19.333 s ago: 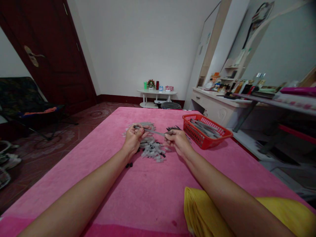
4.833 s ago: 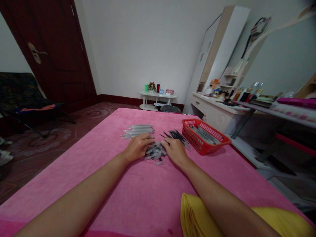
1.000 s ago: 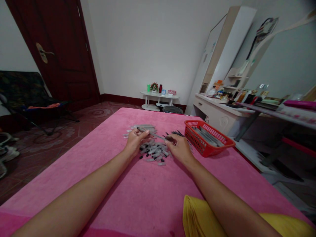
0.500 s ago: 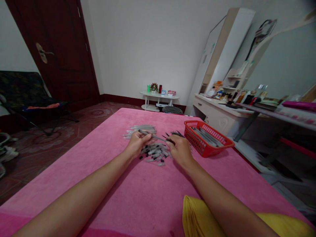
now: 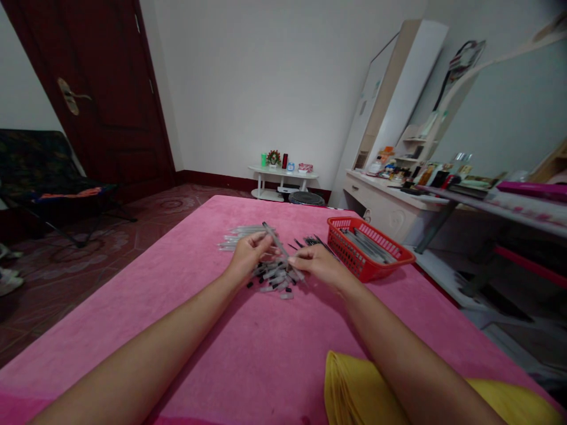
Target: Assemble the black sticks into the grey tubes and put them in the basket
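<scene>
A grey, clear-barrelled pen with a black end slants between my two hands above the pink-covered table. My left hand is closed with thumb and fingers at its upper part. My right hand pinches its lower end. Beneath them lies a pile of clear pen caps with black pieces among them. Clear pen barrels lie in a row behind my left hand. Thin dark refills or pen tips lie beyond my right hand, partly hidden by it.
A red plastic basket holding several grey pens stands on the right of the pink table cover. A folded yellow cloth lies under my right forearm. A dressing table stands at the right, a folding chair at the left.
The pen has swung from nearly level to a steeper slant, black end up. My right hand has shifted its grip to the pen's lower end. The view has turned slightly.
</scene>
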Demonstrator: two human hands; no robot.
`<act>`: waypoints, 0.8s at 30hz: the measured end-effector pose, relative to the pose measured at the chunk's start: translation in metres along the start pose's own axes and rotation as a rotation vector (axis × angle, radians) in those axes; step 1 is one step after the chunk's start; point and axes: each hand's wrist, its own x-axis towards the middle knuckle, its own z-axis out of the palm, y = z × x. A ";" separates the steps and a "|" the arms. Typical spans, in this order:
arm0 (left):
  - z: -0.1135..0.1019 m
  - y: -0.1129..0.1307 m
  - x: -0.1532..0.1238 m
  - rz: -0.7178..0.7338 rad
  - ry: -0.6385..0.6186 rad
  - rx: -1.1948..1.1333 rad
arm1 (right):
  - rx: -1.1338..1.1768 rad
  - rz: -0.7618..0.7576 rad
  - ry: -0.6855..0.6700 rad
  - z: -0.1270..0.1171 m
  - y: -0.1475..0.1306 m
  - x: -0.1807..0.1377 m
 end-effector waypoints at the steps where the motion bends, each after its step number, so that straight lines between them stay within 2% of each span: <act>1: -0.005 0.000 0.001 0.018 0.028 0.003 | 0.059 0.031 0.031 -0.007 -0.001 -0.001; 5: -0.036 -0.005 0.010 0.062 0.225 0.072 | 0.332 0.157 0.213 -0.044 0.001 -0.004; 8: -0.059 -0.013 0.017 0.074 0.359 0.081 | 0.446 0.189 0.308 -0.067 0.006 -0.006; 12: -0.070 -0.019 0.021 0.078 0.429 0.078 | 0.479 0.184 0.367 -0.088 0.014 -0.008; 17: -0.066 -0.016 0.019 0.086 0.423 0.105 | 0.360 0.168 0.457 -0.109 0.018 -0.012; 24: -0.060 -0.016 0.016 0.056 0.369 0.135 | -0.037 0.213 0.804 -0.143 0.024 -0.026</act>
